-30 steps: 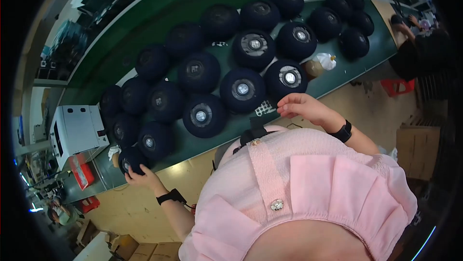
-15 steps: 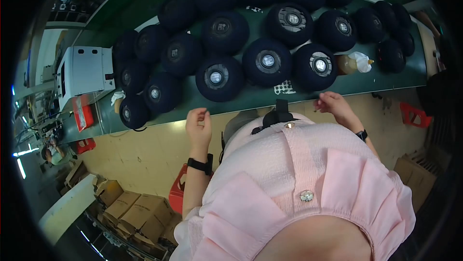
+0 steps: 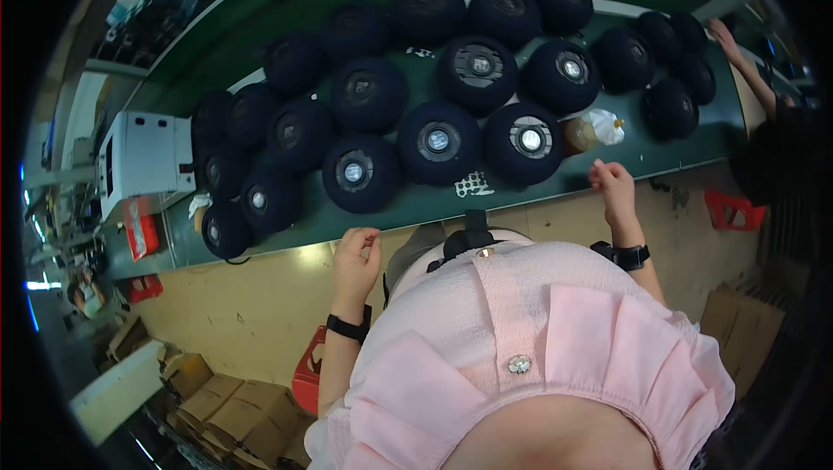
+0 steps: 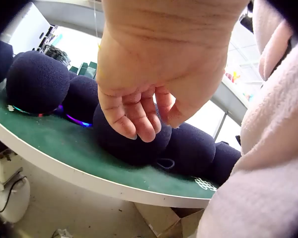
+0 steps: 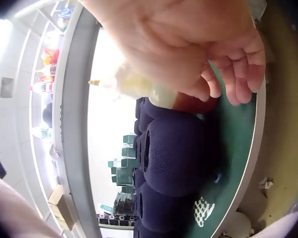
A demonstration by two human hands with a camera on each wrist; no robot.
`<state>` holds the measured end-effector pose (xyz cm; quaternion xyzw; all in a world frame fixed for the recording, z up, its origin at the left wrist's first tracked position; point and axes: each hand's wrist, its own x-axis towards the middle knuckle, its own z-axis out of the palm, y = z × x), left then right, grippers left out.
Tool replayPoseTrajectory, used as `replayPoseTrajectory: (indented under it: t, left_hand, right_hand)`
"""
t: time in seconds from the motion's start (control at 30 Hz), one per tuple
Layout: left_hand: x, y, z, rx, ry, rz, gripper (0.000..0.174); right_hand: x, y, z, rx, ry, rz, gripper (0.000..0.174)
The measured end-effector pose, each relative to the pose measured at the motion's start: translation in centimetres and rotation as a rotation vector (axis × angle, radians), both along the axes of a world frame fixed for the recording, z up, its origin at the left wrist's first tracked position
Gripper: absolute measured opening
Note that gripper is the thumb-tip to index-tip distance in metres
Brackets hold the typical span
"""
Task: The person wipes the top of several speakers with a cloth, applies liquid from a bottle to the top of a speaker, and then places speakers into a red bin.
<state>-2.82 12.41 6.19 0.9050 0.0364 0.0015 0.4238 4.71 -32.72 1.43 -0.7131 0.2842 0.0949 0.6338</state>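
Note:
My left hand [image 3: 356, 266] hangs by the bench's front edge with its fingers loosely bent and nothing in them. In the left wrist view that hand [image 4: 149, 94] overlaps a navy fabric-covered round speaker [image 4: 131, 144]. My right hand [image 3: 614, 192], also holding nothing, is over the front edge just below a bottle [image 3: 580, 134] of yellowish-brown liquid with a white top and yellow tip. Left of the bottle sits a speaker with a shiny round label [image 3: 524, 144]. In the right wrist view the fingers [image 5: 248, 74] are relaxed and apart from the bottle [image 5: 161, 96].
Several more round speakers [image 3: 369, 92] stand in rows on the green bench [image 3: 521, 198]. A white perforated sheet [image 3: 473, 184] lies near the front edge. At the left is a white box-shaped machine [image 3: 147, 157]; at the far right, another person's arm [image 3: 746, 66] reaches in.
My left hand has let go of the speaker at the bench's left end and come back right, toward my body. My right hand has shifted right, closer to the bottle. The head view has tilted.

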Motion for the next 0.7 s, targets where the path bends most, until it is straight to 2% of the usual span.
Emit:
replayPoseTrajectory:
  t: [0.07, 0.13, 0.2, 0.27, 0.33, 0.4, 0.5, 0.57, 0.6, 0.67, 0.7]
  left_hand:
    - [-0.1, 0.2, 0.2, -0.039, -0.018, 0.010, 0.009]
    - [-0.1, -0.1, 0.2, -0.088, -0.018, 0.027, 0.009]
    - [0.1, -0.3, 0.5, 0.012, -0.026, -0.006, 0.010]
    - [-0.4, -0.3, 0.1, 0.008, -0.038, 0.068, 0.011]
    - [-0.8, 1.2, 0.0, 0.007, -0.054, 0.126, 0.011]
    - [-1.4, 2.9, 0.0, 0.186, -0.239, 0.272, 0.012]
    - [-2.1, 9.8, -0.3, 0.368, -0.489, 0.606, 0.016]
    - [-2.5, 16.2, 0.8, 0.428, -0.530, 0.864, 0.017]
    - [-2.7, 20.7, -0.5, 0.332, -0.510, 1.059, 0.020]
    - [-2.8, 29.0, -0.3, 0.275, -0.202, 1.267, 0.030]
    - [-2.7, 32.3, -0.5, 0.271, -0.207, 1.265, 0.030]
  right_hand:
    - [0.5, -0.6, -0.8, -0.284, -0.172, -0.053, 0.049]
    - [1.5, -0.2, -1.6, -0.348, -0.276, -0.035, 0.064]
    - [2.5, 0.6, -1.5, -0.443, -0.316, 0.134, 0.073]
    - [3.3, 0.9, -2.8, -0.332, -0.406, 0.197, 0.071]
    - [4.3, -0.4, -5.9, -0.312, -0.352, 0.236, 0.069]
    - [4.3, -0.2, -6.1, -0.293, -0.338, 0.235, 0.066]
    - [3.9, 0.2, -5.9, -0.239, -0.398, 0.191, 0.063]
    - [4.0, -0.6, -6.4, -0.236, -0.358, 0.129, 0.066]
    - [4.1, -1.0, -6.7, -0.236, -0.370, 0.131, 0.066]
    - [3.9, -1.5, -7.5, -0.207, -0.363, 0.088, 0.071]
    - [3.7, -1.7, -7.4, -0.234, -0.362, 0.128, 0.076]
